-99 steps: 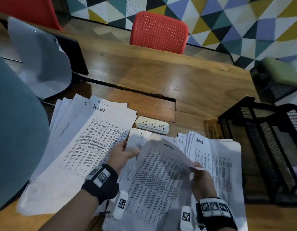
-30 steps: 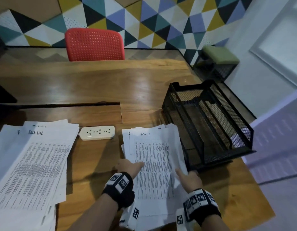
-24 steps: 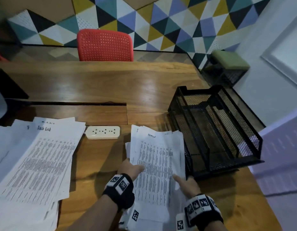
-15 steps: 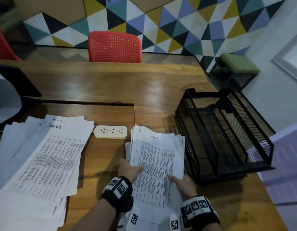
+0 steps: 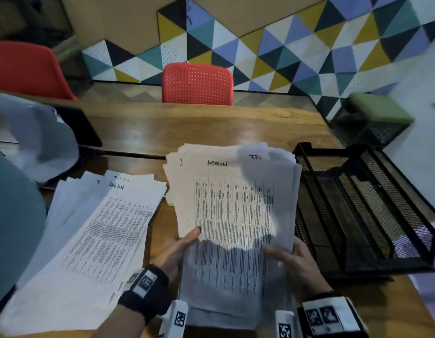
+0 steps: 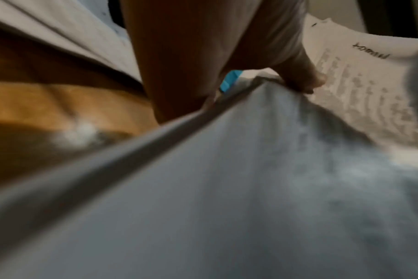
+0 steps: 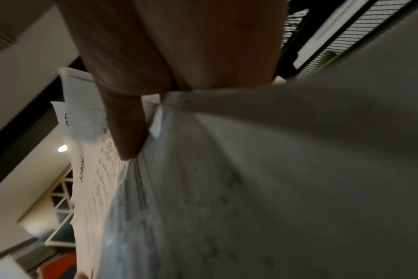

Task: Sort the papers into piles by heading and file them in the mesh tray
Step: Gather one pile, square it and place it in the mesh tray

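Both hands hold a thick stack of papers headed "Admin" point(image 5: 233, 211), lifted off the table and tilted up. My left hand point(image 5: 180, 247) grips its lower left edge, thumb on top. My right hand point(image 5: 287, 259) grips the lower right edge. In the left wrist view the thumb point(image 6: 298, 75) presses on the Admin stack point(image 6: 360, 90). In the right wrist view the thumb point(image 7: 127, 132) lies on the Admin stack point(image 7: 203, 188). A second pile headed "Task List" point(image 5: 89, 242) lies fanned on the table at the left. The black mesh tray point(image 5: 365, 206) stands to the right of the held stack.
A wooden table point(image 5: 187, 128) carries everything. A red chair point(image 5: 197, 84) stands beyond its far edge, another red chair point(image 5: 23, 69) at the far left. A grey curved object point(image 5: 40, 140) and a dark slab sit at the back left. A green stool point(image 5: 380, 111) is at the right.
The Admin stack, which lay flat on the table with both hands at its near end, has been gathered and raised. The white power strip is now hidden behind it.
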### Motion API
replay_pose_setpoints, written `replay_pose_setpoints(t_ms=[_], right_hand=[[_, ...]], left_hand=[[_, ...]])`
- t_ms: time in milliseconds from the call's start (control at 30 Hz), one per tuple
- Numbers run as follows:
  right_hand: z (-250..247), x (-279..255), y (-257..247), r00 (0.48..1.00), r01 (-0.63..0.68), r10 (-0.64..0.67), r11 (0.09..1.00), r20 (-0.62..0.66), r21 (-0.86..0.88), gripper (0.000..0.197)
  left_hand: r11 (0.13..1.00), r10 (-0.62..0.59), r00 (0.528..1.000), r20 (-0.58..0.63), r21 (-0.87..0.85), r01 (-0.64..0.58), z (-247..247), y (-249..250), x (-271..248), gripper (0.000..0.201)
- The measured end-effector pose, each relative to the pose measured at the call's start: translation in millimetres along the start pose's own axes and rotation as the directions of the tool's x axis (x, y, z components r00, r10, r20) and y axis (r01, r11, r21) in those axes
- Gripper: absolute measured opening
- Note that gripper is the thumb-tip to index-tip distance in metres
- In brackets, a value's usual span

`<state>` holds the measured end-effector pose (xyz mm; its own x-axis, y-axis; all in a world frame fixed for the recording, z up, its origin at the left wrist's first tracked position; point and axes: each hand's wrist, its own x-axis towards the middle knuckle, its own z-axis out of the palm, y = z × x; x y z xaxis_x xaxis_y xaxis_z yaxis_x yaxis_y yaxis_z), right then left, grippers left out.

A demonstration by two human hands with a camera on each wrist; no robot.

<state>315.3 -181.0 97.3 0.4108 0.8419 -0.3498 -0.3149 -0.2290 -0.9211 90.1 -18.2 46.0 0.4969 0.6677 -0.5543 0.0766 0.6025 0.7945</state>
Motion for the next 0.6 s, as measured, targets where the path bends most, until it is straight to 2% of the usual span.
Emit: replay_pose_setpoints(t_ms=[67,133,200,300,467,533,600], right_hand=[[12.6,3.3,-8.2,0.997,0.072,-0.070,0.996,0.035,-0.047,0.061],[31.4,7.4,-13.2,0.979,0.206,-0.205,0.971,0.017,-0.124,0.043],[47.2,10.6,-20.3,0.939,0.318,-0.337,0.927,-0.068,-0.196,0.025],[57.0,12.5,-33.5,0.876,0.421,-0.459,0.878,-0.150,-0.228,0.011],[52.1,18.6,-28.1,0.880,0.429,-0.453,0.886,-0.141,-0.174,0.029],[47.1,19.4,-19.9,0.895,0.401,-0.423,0.902,-0.144,-0.162,0.029],[42.6,20.1,-12.4,0.904,0.385,-0.407,0.908,-0.132,-0.165,0.026]], left_hand=[[0.992,0.127,0.991,0.046,0.014,-0.128,6.8,18.3,-3.8,0.082],[0.961,0.261,0.965,0.016,0.088,-0.262,17.9,35.9,-5.9,0.055],[0.918,0.384,0.922,-0.037,0.123,-0.377,27.3,51.6,-12.3,0.046],[0.850,0.518,0.855,-0.032,0.132,-0.510,33.9,69.2,-24.7,0.041],[0.770,0.636,0.770,-0.049,0.110,-0.629,36.5,80.3,-37.2,0.048],[0.764,0.642,0.765,-0.056,0.133,-0.632,31.4,75.9,-34.6,0.055],[0.786,0.615,0.787,-0.057,0.131,-0.605,29.7,71.1,-30.6,0.060]])
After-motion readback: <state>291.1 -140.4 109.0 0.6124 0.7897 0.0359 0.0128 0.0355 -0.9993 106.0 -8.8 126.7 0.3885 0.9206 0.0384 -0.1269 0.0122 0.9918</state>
